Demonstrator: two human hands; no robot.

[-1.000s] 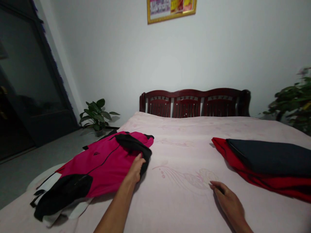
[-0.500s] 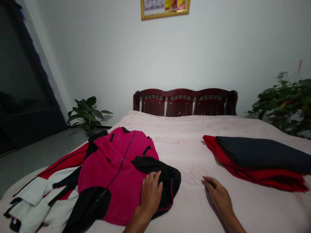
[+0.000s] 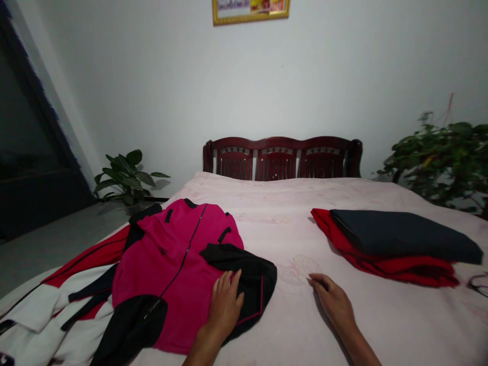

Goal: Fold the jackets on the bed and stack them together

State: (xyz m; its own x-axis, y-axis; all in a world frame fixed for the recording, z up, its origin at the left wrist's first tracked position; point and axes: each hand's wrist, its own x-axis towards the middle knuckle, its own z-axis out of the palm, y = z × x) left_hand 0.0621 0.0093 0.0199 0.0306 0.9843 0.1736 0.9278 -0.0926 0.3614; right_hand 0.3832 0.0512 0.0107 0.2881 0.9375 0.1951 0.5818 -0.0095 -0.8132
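Head view: my left hand (image 3: 225,301) has just let go its pinch and rests, fingers lightly spread, on the jacket (image 3: 168,269) by its sleeve (image 3: 253,284). The jacket now lies at 7 o'clock on the bed (image 3: 284,328), so its front's laid out. My right hand (image 3: 334,301), 5 o'clock, seems empty; can't tell if its fingers meet. Glasses (image 3: 479,286) at 4 o'clock run off-frame.

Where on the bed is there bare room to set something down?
Between the pink jacket and the folded clothes, a strip of bedspread is bare, except for the right hand at its near part. Another bare stretch lies beyond them, before the headboard. The left side is crowded with the jacket, the left hand on it, and white clothing.
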